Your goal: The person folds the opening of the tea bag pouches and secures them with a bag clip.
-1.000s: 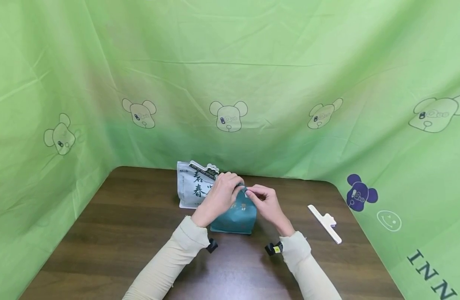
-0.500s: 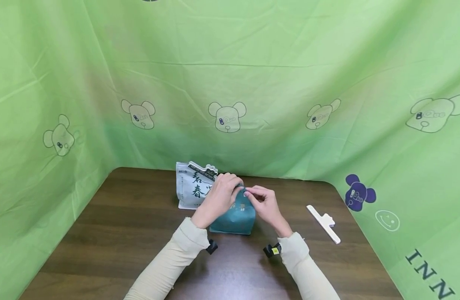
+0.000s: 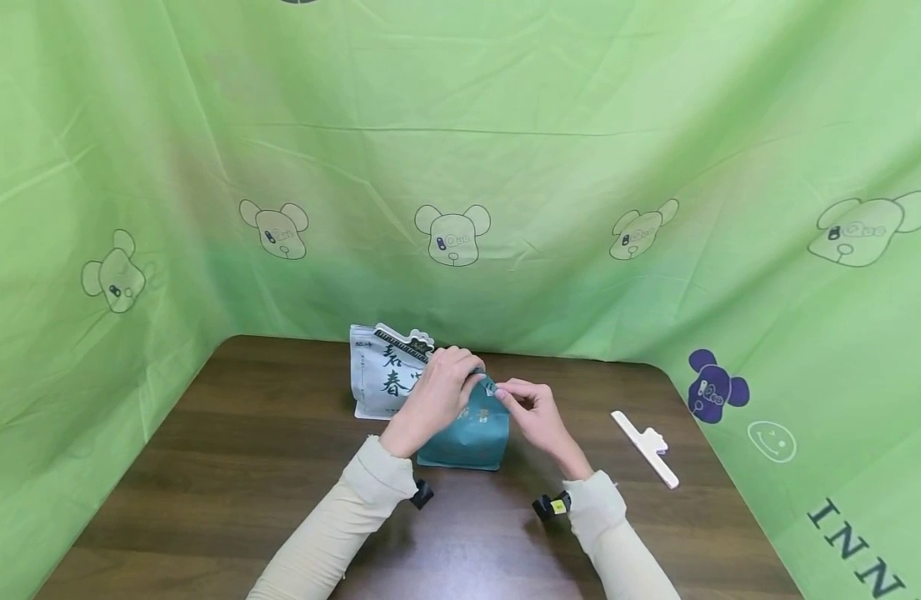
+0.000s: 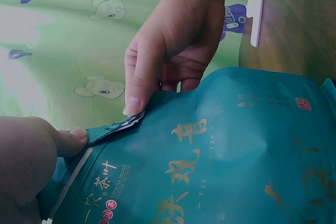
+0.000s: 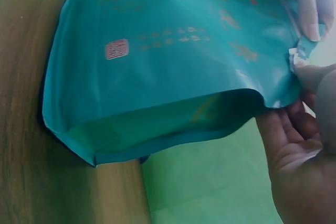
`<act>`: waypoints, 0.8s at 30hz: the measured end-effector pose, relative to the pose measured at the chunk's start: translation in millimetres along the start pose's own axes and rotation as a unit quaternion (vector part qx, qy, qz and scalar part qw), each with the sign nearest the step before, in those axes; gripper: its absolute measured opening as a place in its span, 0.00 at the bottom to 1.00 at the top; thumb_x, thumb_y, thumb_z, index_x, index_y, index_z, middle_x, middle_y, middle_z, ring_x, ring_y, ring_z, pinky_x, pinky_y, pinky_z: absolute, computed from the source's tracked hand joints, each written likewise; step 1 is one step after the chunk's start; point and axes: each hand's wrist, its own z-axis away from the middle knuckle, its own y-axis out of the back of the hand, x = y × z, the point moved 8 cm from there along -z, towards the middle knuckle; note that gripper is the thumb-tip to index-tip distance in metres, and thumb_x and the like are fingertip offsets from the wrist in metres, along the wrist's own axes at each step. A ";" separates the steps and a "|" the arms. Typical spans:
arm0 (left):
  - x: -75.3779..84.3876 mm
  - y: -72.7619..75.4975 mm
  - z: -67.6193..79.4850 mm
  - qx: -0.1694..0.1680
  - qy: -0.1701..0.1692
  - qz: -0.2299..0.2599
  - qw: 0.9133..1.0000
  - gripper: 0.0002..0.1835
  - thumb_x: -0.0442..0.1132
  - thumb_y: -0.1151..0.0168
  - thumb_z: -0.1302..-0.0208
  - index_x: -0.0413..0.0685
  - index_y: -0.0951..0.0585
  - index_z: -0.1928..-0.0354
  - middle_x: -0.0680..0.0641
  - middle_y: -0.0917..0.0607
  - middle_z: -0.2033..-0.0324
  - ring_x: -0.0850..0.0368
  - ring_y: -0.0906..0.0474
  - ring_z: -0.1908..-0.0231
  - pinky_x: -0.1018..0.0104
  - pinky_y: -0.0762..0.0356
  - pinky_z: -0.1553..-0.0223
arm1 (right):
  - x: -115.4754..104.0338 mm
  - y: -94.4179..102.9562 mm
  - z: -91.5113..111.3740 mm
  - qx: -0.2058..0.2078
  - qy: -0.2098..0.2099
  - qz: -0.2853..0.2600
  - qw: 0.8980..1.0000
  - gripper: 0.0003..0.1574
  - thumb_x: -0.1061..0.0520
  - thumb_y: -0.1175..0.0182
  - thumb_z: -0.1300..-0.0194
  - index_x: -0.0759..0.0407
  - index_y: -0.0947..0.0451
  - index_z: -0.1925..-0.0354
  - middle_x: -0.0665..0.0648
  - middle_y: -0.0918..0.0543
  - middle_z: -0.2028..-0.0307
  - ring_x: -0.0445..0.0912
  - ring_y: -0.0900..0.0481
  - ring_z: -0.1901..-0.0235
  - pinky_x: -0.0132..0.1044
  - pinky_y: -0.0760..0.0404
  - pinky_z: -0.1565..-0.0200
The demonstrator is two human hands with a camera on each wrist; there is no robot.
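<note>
A teal tea bag (image 3: 468, 440) with gold lettering stands on the table, its mouth at the top. My left hand (image 3: 436, 393) pinches the bag's upper edge near the middle; its fingertips behind the bag are hidden in the head view. Between thumb and fingers, my right hand (image 3: 537, 414) holds the top right corner. In the left wrist view that corner (image 4: 118, 128) is bent over and shows a pale inner side. The right wrist view shows the bag's side gusset (image 5: 152, 129) folded inward below my right fingers.
Behind and left stands a pale blue tea bag (image 3: 372, 383) with a white-and-black clip (image 3: 403, 342) across its top corner. A white sealing clip (image 3: 645, 450) lies on the brown table (image 3: 280, 475) at the right. Green cloth (image 3: 460, 150) hangs behind and at both sides.
My right hand has shifted slightly down and right, and the bent corner shows again beside its fingertips. My left hand keeps its hold on the bag's top. The view has drifted slightly.
</note>
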 end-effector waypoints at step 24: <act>-0.1 -1.7 -1.4 -0.005 -0.007 -0.007 1.000 0.02 0.33 0.33 0.33 0.44 0.16 0.61 0.51 0.15 0.65 0.54 0.22 0.62 0.61 0.27 0.57 | -30.7 0.6 -2.8 -0.012 -0.021 0.056 0.998 0.10 0.74 0.41 0.32 0.78 0.16 0.56 0.70 0.13 0.66 0.33 0.32 0.79 0.28 0.32 0.78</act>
